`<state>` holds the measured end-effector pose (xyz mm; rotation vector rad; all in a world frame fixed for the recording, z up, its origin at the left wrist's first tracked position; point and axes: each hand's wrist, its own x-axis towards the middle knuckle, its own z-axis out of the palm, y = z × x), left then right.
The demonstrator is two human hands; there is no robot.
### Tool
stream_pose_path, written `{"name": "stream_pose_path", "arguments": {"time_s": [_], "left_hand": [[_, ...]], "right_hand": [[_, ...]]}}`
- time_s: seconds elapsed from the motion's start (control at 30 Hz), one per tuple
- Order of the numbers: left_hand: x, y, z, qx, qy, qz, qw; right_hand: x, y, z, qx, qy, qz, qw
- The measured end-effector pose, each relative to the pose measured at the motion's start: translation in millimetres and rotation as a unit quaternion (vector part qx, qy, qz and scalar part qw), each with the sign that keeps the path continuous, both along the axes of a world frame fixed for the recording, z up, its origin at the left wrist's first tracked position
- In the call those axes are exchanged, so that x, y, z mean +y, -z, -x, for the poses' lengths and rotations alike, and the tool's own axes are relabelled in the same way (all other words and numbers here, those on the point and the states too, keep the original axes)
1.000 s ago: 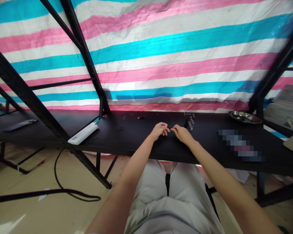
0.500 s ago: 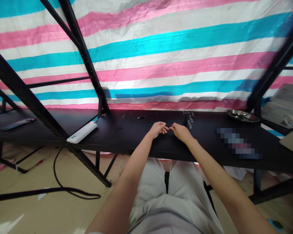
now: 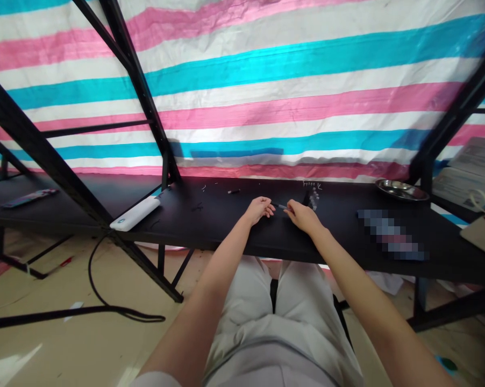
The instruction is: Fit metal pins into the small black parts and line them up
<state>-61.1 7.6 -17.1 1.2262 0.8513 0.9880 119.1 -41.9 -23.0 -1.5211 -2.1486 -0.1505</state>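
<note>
Black table [image 3: 226, 226] before a striped tarp [image 3: 291, 91]. Left hand [image 3: 259, 209] loosely curled, right hand [image 3: 302, 216] pinching a small thin part [image 3: 282, 206] that spans the gap between both hands, just above the tabletop. Better to grip close to the ends, wrists resting on the table, pulling gently. Small clear pieces [image 3: 314, 199] just behind; steel dish [image 3: 401, 190] far right.

You can read no text here: the papers [image 3: 472, 172] at the far right carry print too small to make out, and a patch on the tabletop [image 3: 226, 226] is blurred.
</note>
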Motion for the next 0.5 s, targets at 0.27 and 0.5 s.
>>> {"name": "stream_pose_path", "arguments": {"time_s": [0.27, 0.5], "left_hand": [[-0.6, -0.1, -2.0, 0.009, -0.033, -0.01, 0.999], [-0.2, 4.7, -0.8, 0.039, 0.005, -0.082, 0.996]], "right_hand": [[-0.5, -1.9, 0.9, -0.036, 0.025, -0.016, 0.999], [7.1, 7.0, -1.3, 0.067, -0.036, -0.031, 0.997]]}}
